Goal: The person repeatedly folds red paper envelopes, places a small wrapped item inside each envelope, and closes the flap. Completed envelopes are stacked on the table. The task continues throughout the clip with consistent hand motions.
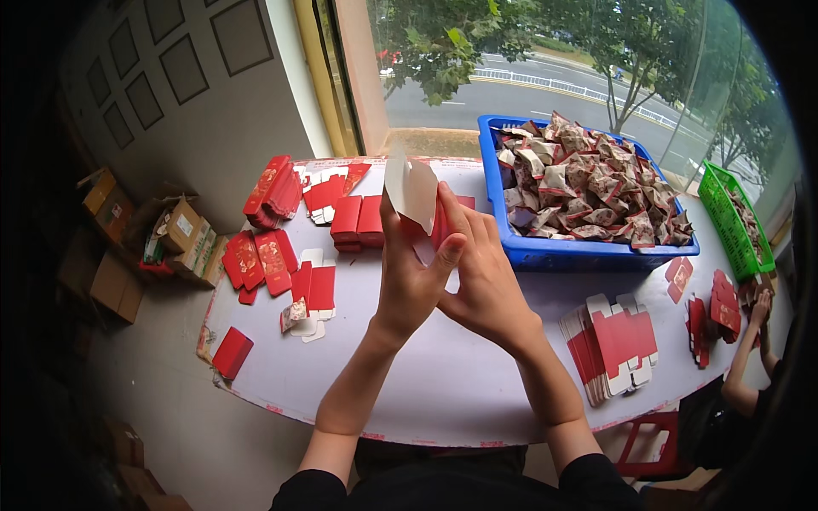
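Both my hands hold one red and white cardboard box (pixel 412 195) up above the table, its white inner flaps standing upright. My left hand (pixel 409 287) grips its left side, and my right hand (pixel 482 268) presses along its right side. The fingers hide much of the box. Behind it, a row of red boxes (pixel 358 220) stands on the table. To the right of my hands is a blue plastic crate (pixel 594 255), heaped with small patterned sachets (pixel 581 179). A stack of flat red and white box blanks (pixel 620 345) lies by my right forearm.
Printed red sleeves (pixel 275 191) and flat blanks (pixel 316 287) lie on the table's left part, with a single sachet (pixel 294 315). A red box (pixel 233 352) sits near the left edge. At far right, another person's hands (pixel 760 310) work beside a green basket (pixel 735 223). Cardboard cartons (pixel 185 236) stand left.
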